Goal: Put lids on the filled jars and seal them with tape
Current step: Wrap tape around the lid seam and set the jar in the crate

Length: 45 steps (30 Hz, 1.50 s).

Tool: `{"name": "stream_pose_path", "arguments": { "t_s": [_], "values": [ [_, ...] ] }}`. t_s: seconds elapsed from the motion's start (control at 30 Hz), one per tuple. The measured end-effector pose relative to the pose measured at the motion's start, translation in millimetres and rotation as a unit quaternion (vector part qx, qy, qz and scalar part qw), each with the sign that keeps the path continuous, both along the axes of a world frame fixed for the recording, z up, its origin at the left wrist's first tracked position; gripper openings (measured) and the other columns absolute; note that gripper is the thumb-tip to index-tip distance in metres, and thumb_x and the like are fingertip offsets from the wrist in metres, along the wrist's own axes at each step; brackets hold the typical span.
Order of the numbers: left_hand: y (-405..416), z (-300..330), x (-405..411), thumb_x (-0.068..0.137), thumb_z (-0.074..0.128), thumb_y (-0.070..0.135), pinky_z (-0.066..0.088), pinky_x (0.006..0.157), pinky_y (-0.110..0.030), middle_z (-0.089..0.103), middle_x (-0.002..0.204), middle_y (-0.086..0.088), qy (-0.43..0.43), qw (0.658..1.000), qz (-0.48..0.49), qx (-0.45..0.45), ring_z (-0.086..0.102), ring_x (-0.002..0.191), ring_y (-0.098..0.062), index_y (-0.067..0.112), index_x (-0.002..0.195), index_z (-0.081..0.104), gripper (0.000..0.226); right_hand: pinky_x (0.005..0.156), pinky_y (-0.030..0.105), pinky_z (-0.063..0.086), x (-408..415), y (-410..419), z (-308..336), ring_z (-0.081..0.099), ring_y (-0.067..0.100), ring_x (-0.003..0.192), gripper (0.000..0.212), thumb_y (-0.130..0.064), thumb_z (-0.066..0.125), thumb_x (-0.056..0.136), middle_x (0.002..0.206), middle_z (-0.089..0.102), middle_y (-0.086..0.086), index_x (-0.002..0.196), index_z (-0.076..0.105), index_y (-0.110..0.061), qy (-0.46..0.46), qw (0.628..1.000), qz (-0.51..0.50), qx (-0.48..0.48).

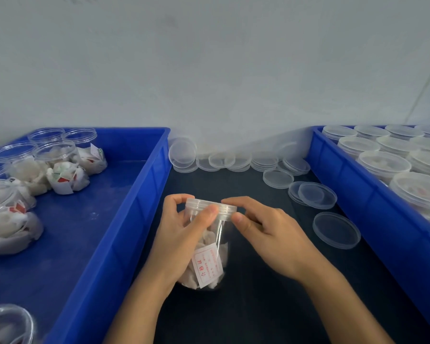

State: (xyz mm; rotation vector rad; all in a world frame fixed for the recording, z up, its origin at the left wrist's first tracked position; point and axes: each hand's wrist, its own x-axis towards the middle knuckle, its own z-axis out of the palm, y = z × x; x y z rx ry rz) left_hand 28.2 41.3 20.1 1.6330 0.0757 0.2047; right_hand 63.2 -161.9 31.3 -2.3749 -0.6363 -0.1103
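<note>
A clear jar [205,249] stood on the dark table [271,306] between two blue bins, filled with white packets and a paper slip printed in red. A clear lid [210,206] sat on its mouth. The left hand [181,234] wrapped the jar's upper left side, its grip curled round the wall with the thumb pressed against the lid's threaded rim at the front and the fingers reaching over the far edge. The right hand [266,232] came in from the right, its grip pinching the lid's right edge between forefinger on top and thumb just below the rim. A strip of clear tape seemed to hang down the jar's front from under the lid, though it was too faint to be sure.

The left bin [124,219] held open jars of white packets [67,180], without lids. The right bin [358,194] was packed with jars already capped [385,165]. Loose lids [335,229] lay on the table near the right bin, and more were stacked along the wall [209,70] at the back.
</note>
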Motion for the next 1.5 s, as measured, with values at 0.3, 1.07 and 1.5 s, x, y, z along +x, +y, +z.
{"name": "stream_pose_path", "arguments": {
  "t_s": [0.3,1.07,1.5],
  "values": [
    [-7,5,-10,0.066,0.055,0.09,0.057,0.083,-0.024,0.07,0.105,0.026,-0.059,0.959,0.139,0.239,0.067,0.099,0.009,0.037,0.14,0.056,0.091,0.073,0.03,0.048,-12,10,7,0.059,0.004,0.074,0.032,-0.059,0.039,0.104,0.072,0.06,-0.028,0.13,0.056,-0.051,-0.046,0.998,-0.03,-0.003],
    [5,-9,1,0.083,0.05,0.079,0.05,0.091,-0.032,0.072,0.108,0.02,-0.061,0.996,0.038,0.054,0.07,0.101,-0.002,0.044,0.135,0.059,0.063,0.063,0.025,0.036,-5,6,2,0.052,0.01,0.062,0.02,-0.045,0.048,0.107,0.069,0.056,-0.005,0.123,0.055,-0.055,0.018,0.997,0.021,0.073],
    [-1,-2,-2,0.061,0.067,0.085,0.055,0.075,-0.016,0.068,0.106,0.027,-0.057,0.974,0.073,0.206,0.066,0.101,0.012,0.048,0.145,0.043,0.095,0.062,0.028,0.04,-11,7,10,0.06,0.007,0.067,0.043,-0.076,0.037,0.097,0.074,0.063,-0.016,0.124,0.04,-0.042,0.007,0.998,-0.056,-0.014]
  ]
}}
